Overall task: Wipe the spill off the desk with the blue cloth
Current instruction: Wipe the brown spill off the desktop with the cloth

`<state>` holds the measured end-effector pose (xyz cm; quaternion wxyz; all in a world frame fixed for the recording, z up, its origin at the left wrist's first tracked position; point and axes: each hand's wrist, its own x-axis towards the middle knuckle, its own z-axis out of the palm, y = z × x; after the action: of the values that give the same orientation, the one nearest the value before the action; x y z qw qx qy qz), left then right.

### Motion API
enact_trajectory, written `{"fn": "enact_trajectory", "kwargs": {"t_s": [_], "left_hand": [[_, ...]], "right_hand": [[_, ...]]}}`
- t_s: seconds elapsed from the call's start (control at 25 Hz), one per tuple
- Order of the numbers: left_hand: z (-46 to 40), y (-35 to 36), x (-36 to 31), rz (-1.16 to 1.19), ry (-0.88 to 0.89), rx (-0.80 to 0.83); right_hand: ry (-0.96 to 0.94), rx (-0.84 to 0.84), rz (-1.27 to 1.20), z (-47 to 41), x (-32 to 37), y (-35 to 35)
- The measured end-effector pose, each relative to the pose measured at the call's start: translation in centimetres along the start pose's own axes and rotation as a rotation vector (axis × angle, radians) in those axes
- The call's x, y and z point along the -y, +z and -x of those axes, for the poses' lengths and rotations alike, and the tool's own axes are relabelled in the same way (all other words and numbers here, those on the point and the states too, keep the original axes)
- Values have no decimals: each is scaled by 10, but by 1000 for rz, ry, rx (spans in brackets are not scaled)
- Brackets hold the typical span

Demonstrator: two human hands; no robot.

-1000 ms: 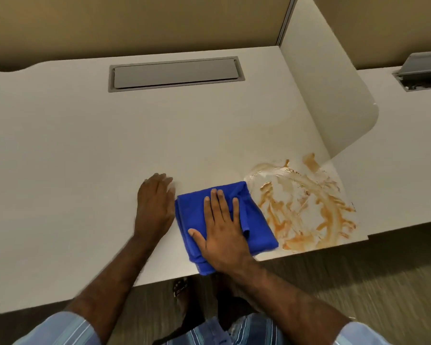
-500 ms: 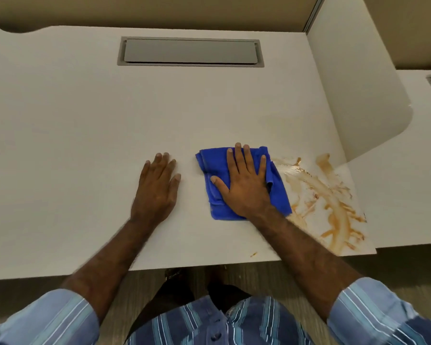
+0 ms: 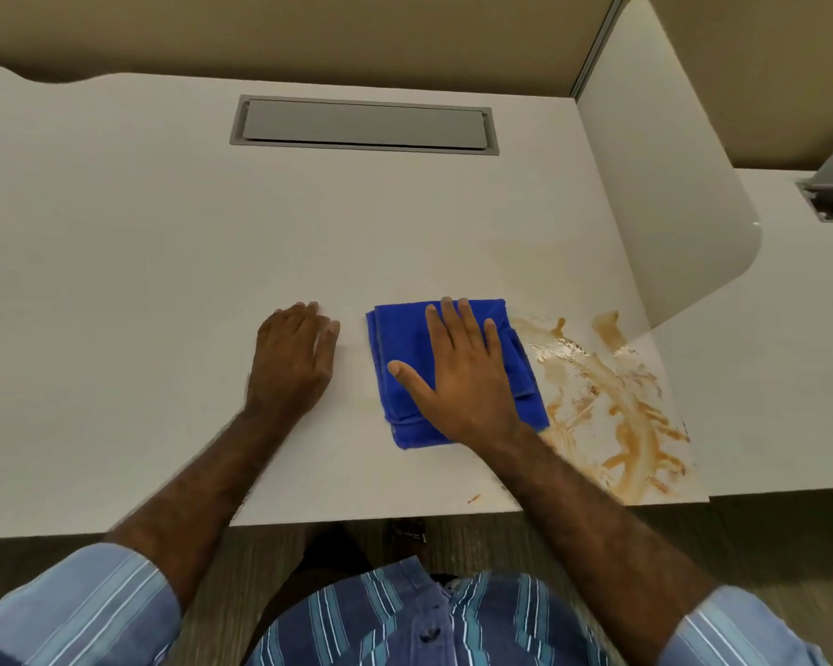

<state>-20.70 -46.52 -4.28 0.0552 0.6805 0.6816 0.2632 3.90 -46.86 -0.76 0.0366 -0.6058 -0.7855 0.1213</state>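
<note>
Head view shows the right hand (image 3: 458, 377) lying flat on the blue cloth (image 3: 525, 377), fingers spread and extended, palm pressing down; it grips nothing and only bears on the fabric. The left hand (image 3: 294, 362) lies flat and empty on the bare desk (image 3: 140, 281), just left of the cloth and not touching it.

The cloth is a folded square of soft, napped fabric, lying at centre frame near the front edge of the desk. The spill (image 3: 616, 415) lies directly to the right of the cloth, toward the lower right of the frame. The cloth's right edge touches the spill's left margin. The spill's long axis runs from the divider panel (image 3: 669, 209) at upper right down to the desk's front edge. The right hand is the nearer of the two.

The spill is an orange-brown, smeared film with curved streaks and a wet sheen in its upper part. A small orange fleck (image 3: 473, 498) sits near the front edge, below the cloth. The desk surface is smooth, matt and off-white, with a grey rectangular cover plate (image 3: 362, 125) at top centre.

Judgement: most of the spill remains; the next stroke should travel rightward.
</note>
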Motion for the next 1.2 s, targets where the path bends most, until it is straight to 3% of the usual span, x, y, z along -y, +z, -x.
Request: {"fn": "enact_trajectory", "kwargs": {"t_s": [0.08,0.32,0.52,0.64,0.76,0.88,1.0,1.2], "left_hand": [[-12,3,-4,4,34,-57],[-6,19,-7,-19,-16,80],[-8,17,-6,-39,-22,84],[-10,18,-7,-50,-18,85],[-9,20,-6,-48,-34,96],[-10,21,-5,-43,-30,81],[-10,22,-3,-54,-32,100],[-12,20,-7,-44,-42,102]], "right_hand": [[-30,65,103,-14,-3,13],[-16,-78,106,-18,-38,34],[220,-93,103,-68,-97,9],[319,-95,68,-94,-80,3],[123,-70,26,-65,-46,16],[-122,-61,-11,16,-16,35],[-229,4,60,74,-2,52],[-258,2,96,6,12,44]]}}
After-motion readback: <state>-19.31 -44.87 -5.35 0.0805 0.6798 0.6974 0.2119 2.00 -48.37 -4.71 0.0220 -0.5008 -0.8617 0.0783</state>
